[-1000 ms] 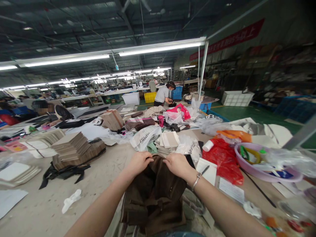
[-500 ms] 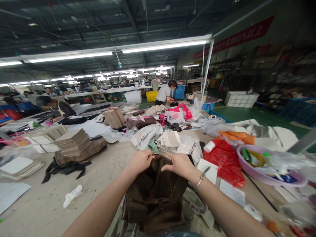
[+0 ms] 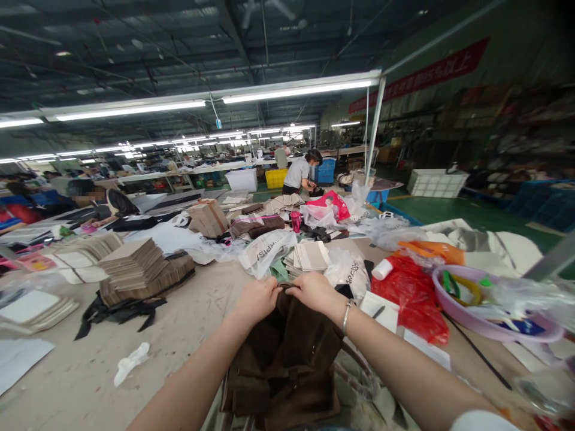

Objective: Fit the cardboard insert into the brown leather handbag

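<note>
A dark brown fabric bag [image 3: 287, 359] lies on the worktable [image 3: 188, 323] right in front of me. My left hand [image 3: 257, 299] grips the far top edge of the bag, fingers curled over it. My right hand [image 3: 314, 292], with a silver bracelet at the wrist, pinches the same edge just beside the left. The two hands nearly touch at the bag's top middle. What lies inside the bag is hidden.
A stack of brown card pieces [image 3: 135, 266] sits left, black straps [image 3: 114, 311] in front of it. A red plastic bag [image 3: 406, 290] and a purple basin [image 3: 489, 305] lie right. White cards [image 3: 309, 256] and plastic bags crowd the far side. A person [image 3: 299, 172] works farther back.
My two hands have drawn together along the bag's top edge, closing the gap between them. The view has shifted slightly.
</note>
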Action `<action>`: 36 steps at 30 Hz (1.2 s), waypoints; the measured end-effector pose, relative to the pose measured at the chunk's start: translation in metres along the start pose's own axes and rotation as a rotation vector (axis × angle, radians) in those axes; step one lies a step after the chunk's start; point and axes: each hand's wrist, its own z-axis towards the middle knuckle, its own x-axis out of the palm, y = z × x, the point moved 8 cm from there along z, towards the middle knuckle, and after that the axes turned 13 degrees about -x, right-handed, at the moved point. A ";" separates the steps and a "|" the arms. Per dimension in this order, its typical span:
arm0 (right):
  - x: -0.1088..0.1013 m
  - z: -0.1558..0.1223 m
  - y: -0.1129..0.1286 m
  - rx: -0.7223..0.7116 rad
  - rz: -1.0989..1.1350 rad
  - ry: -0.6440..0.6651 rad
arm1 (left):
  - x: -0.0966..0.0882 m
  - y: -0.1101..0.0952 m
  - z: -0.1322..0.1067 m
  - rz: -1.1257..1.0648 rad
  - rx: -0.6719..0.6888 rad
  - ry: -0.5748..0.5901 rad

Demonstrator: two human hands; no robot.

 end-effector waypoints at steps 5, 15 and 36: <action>-0.001 0.000 -0.001 0.039 -0.012 -0.003 | -0.002 -0.001 0.001 -0.004 0.004 -0.015; 0.003 0.004 0.004 0.045 -0.070 -0.043 | 0.001 -0.001 0.006 0.003 -0.030 -0.039; -0.001 0.013 0.002 -0.061 0.035 0.003 | 0.004 0.004 0.006 -0.037 -0.067 0.010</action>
